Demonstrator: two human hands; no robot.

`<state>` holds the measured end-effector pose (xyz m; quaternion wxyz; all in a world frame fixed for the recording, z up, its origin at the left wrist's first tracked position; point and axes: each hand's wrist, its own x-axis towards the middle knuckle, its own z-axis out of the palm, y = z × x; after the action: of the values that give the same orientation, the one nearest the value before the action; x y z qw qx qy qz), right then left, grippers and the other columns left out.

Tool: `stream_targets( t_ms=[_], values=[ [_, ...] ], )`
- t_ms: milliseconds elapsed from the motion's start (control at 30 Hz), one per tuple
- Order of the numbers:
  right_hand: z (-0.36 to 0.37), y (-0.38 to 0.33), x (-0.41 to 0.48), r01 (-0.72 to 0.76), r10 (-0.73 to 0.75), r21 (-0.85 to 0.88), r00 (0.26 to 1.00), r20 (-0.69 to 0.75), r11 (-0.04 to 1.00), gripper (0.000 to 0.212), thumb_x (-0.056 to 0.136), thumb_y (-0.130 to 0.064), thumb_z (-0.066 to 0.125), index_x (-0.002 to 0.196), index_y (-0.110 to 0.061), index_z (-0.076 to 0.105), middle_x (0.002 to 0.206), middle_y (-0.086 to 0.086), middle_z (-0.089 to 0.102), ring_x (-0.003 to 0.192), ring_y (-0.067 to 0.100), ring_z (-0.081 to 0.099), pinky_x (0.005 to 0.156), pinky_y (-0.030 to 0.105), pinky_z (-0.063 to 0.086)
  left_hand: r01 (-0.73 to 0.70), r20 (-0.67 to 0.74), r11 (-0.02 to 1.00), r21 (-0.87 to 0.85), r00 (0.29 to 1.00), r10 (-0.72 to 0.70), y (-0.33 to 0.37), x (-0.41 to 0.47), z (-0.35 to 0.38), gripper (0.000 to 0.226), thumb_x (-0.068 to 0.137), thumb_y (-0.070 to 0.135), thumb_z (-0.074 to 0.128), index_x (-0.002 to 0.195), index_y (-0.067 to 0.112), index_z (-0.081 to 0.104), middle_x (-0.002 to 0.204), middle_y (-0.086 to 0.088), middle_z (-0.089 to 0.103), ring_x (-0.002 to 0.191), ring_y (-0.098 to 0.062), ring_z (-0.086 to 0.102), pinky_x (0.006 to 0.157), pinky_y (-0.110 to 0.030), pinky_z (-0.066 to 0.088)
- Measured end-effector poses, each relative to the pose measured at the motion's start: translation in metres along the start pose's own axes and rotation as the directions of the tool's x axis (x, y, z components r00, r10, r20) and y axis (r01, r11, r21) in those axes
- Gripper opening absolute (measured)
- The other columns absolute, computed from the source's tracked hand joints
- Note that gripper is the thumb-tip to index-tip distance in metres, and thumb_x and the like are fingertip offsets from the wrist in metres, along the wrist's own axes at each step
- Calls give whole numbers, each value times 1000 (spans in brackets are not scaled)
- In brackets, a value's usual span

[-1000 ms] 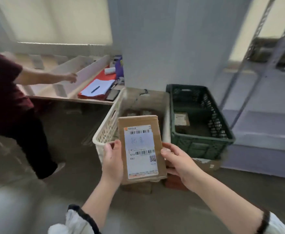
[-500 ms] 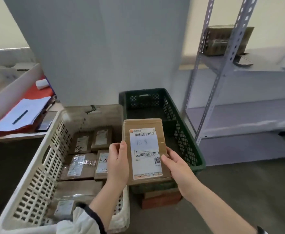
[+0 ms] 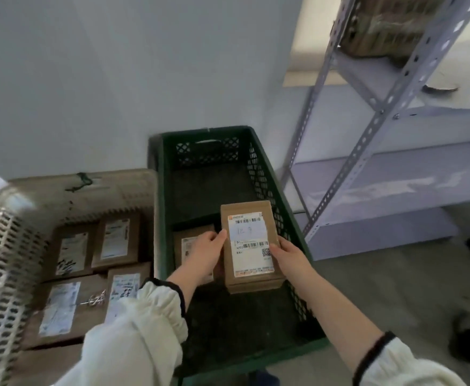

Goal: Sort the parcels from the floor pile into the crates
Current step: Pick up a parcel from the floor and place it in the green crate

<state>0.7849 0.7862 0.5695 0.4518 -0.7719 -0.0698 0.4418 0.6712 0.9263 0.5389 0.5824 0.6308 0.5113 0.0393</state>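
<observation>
"When you looked across, what sat farthest left?"

"A cream perforated plastic crate (image 3: 2,260), with several flat brown cardboard parcels (image 3: 115,240) lying label-up inside it. Right beside it stood a dark green latticed plastic crate (image 3: 208,151), with one labelled brown parcel (image 3: 189,238) flat on its floor."

"And the hands?"

"Both reached into the green crate. The left hand (image 3: 204,254) had its fingers curled round the left edge of a brown cardboard box with a white barcode label (image 3: 251,246). The right hand (image 3: 289,259) gripped the right edge. The box faced label-up, near the crate's right wall, just right of the lying parcel. Whether it touched the bottom I couldn't tell. Further right stood a grey slotted metal shelf rack (image 3: 373,126)."
</observation>
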Motion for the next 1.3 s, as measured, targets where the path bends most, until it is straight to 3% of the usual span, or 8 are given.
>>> stream_targets(
  t_ms=[300, 400, 500, 700, 967, 1067, 1200, 1300],
  values=[
    [11, 16, 79, -41, 72, -183, 983, 168, 982, 39, 98, -22, 45, 137, -27, 44, 95, -16, 62, 83, 1, 59, 66, 18, 49, 104, -43, 989, 108, 994, -100, -19, 47, 6, 11, 97, 38, 45, 96, 36, 56, 83, 18, 54, 74, 3, 50, 59, -17, 38],
    [16, 22, 96, -24, 63, -240, 985, 159, 970, 38, 98, -22, 44, 136, -25, 45, 107, -9, 62, 89, 5, 58, 77, 23, 51, 102, -66, 974, 201, 994, -91, -25, 61, 10, 17, 96, 35, 48, 82, 35, 58, 81, 15, 58, 73, 2, 52, 60, -17, 39],
    [17, 32, 106, -63, 106, -242, 980, 169, 968, 36, 98, -21, 44, 133, -25, 47, 100, -11, 61, 83, 3, 58, 66, 18, 48, 95, -164, 960, 264, 985, -52, -34, 72, 16, 7, 92, 30, 57, 89, 26, 63, 88, 15, 56, 84, -3, 53, 74, -21, 40],
    [21, 49, 121, -99, 139, -262, 980, 140, 960, 30, 98, -21, 43, 126, -27, 51, 94, -12, 61, 83, 5, 61, 61, 18, 49, 42, -243, 925, 379, 968, 56, -42, 77, 26, 10, 86, 28, 65, 87, 31, 55, 78, 15, 53, 71, 3, 48, 56, -15, 33],
    [26, 51, 116, -54, 88, -351, 993, 83, 935, 31, 97, -21, 45, 127, -25, 50, 113, -2, 62, 100, 16, 61, 67, 22, 50, 45, -221, 922, 384, 974, 44, -44, 79, 26, 11, 87, 27, 64, 95, 28, 55, 81, 14, 53, 73, 0, 49, 57, -17, 35],
    [18, 31, 112, 60, -18, -465, 995, 93, 883, 34, 94, -24, 50, 128, -27, 48, 116, 1, 62, 98, 16, 61, 80, 30, 52, 18, -209, 933, 361, 976, 62, -34, 74, 23, 16, 92, 27, 57, 107, 23, 57, 91, 11, 54, 82, -6, 52, 66, -21, 40],
    [13, -7, 105, 267, -239, -574, 963, 126, 774, 40, 92, -26, 53, 132, -30, 46, 113, 0, 62, 85, 8, 59, 72, 25, 52, -70, -199, 912, 404, 967, 162, -9, 58, 11, 16, 94, 28, 53, 108, 24, 58, 92, 11, 55, 82, -5, 52, 64, -21, 38],
    [19, -33, 90, 356, -336, -654, 928, 162, 668, 51, 91, -22, 54, 140, -23, 41, 133, 4, 50, 99, 14, 56, 79, 23, 44, -115, -132, 876, 468, 971, 199, 10, 37, -4, 11, 93, 28, 52, 101, 25, 59, 92, 8, 60, 84, -9, 57, 68, -25, 42]
  ],
)
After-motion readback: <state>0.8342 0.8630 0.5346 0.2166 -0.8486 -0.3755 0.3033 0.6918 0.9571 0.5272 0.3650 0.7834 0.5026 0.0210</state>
